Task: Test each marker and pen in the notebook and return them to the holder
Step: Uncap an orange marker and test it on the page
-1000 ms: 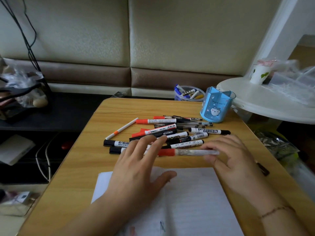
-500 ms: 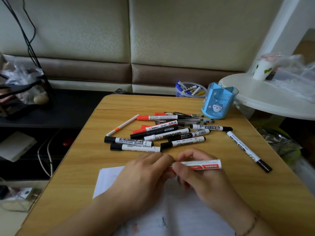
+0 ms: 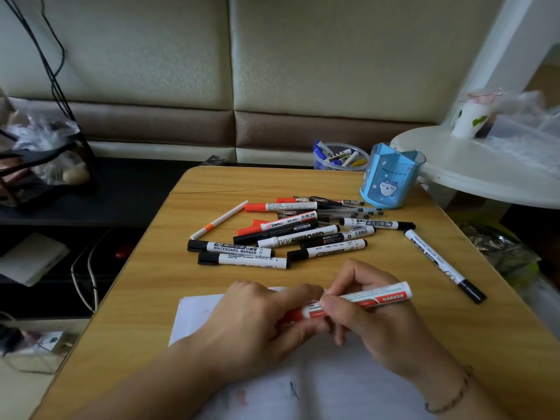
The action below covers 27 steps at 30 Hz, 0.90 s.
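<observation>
A red whiteboard marker is held over the open notebook. My right hand grips its white barrel. My left hand pinches its red cap end, which is partly hidden by my fingers. A heap of black and red markers and pens lies on the wooden table beyond the notebook. One black marker lies apart to the right. The blue pen holder stands at the table's far right corner and looks empty.
A clear cup of pens stands behind the table's far edge. A white round table with a paper cup overlaps the right. A dark shelf with cables lies along the left.
Both hands drew the red marker from the heap toward me over the notebook. My left hand closed on its cap end, and the marker's right end has tilted up.
</observation>
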Available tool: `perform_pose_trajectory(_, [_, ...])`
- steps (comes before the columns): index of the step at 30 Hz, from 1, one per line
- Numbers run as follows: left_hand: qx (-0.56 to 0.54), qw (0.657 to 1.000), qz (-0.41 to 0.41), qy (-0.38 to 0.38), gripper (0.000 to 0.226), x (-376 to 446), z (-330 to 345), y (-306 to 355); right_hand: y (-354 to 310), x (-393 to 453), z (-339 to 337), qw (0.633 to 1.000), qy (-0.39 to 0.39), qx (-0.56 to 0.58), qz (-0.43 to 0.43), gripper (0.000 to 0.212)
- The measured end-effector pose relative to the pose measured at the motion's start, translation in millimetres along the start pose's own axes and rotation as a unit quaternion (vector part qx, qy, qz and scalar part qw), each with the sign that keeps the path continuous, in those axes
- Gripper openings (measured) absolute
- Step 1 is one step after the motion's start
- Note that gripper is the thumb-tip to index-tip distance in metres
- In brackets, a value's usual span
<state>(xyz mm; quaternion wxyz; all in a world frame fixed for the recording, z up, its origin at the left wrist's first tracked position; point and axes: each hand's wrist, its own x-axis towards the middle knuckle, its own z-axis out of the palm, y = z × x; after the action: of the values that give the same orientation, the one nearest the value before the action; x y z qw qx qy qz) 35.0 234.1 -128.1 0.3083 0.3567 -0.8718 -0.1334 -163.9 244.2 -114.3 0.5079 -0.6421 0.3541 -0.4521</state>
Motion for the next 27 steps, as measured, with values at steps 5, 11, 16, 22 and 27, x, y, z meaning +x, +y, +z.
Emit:
perform_pose_trajectory(5, [-0.057,0.996,-0.073,0.018,0.033,-6,-1,-6,-2,3,-9,0.992,0.106,0.061,0.017,0.029])
perform_pose_trajectory(11, [-0.083,0.994,-0.068,0.020,0.033,-6,-1,-6,6,5,-7,0.976,0.191,-0.097,0.045,0.029])
perform_pose_trajectory(16, [-0.100,0.990,-0.093,0.020,0.046,-3,3,-7,14,5,-6,0.975,0.177,-0.127,0.041,0.029])
perform_pose_trajectory(22, [-0.107,0.986,-0.126,0.031,0.047,0,5,-8,20,7,-4,0.971,0.162,-0.173,0.036,0.031])
perform_pose_trajectory(27, [-0.124,0.981,-0.146,0.036,0.043,0,4,-8,21,7,-5,0.966,0.165,-0.196,0.032,0.034])
